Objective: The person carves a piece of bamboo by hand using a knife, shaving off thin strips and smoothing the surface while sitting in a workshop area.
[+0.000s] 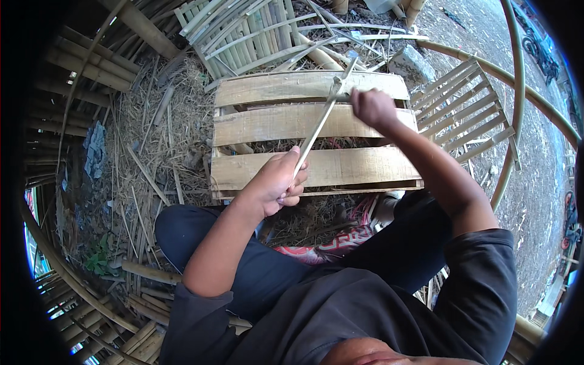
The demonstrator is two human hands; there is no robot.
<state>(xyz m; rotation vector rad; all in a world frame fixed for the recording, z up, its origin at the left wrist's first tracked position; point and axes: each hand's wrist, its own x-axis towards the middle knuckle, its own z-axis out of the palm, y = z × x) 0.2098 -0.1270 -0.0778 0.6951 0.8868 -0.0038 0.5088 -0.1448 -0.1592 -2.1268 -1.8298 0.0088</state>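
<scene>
My left hand [281, 181] is closed around the lower end of a pale, narrow bamboo strip [317, 129]. The strip slants up and away to the right, over a low slatted wooden bench [271, 126]. My right hand [372, 111] is a fist gripping what looks like a knife [343, 97], whose short dark part sticks out leftward and meets the strip near its far end. Small pale curls or a joint show where they meet; the exact edge is too small to make out.
Slatted bamboo panels lie beyond the bench [258, 36] and to its right [465, 109]. A grey stone block [412, 64] sits at the bench's far right corner. Shavings and bamboo scraps [164, 125] cover the ground at left. A curved bamboo pole [517, 79] rises at right.
</scene>
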